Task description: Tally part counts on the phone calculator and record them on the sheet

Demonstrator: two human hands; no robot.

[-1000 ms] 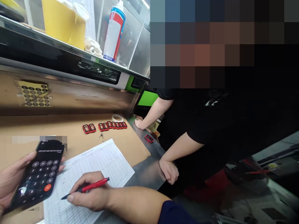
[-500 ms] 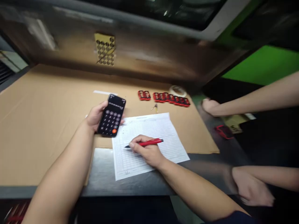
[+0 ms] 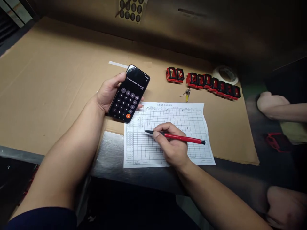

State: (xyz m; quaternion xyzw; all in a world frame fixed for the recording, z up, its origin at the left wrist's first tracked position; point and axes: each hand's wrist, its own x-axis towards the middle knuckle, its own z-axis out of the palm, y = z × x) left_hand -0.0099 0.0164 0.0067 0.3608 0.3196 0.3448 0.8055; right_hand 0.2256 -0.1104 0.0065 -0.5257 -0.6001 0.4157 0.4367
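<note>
My left hand is wrapped round a black smartphone, its calculator screen lit and facing me. The phone is tilted and covers the upper left corner of a printed form with a grid of rows and columns. Between the fingers of my right hand is a red pen with a black tip. The tip points left, over the left part of the grid; whether it touches the paper I cannot tell. Some handwriting shows in the left columns and on the bottom line.
Brown cardboard covers the metal table. Behind the form lie a nail clipper, several red-and-black plastic frames and a tape roll. Another person's hands rest at the right, near another red-and-black part.
The camera view has tilted down and come closer, and the picture is sharper. Both hands keep hold of the phone and pen; the pen tip is now higher up the form.
</note>
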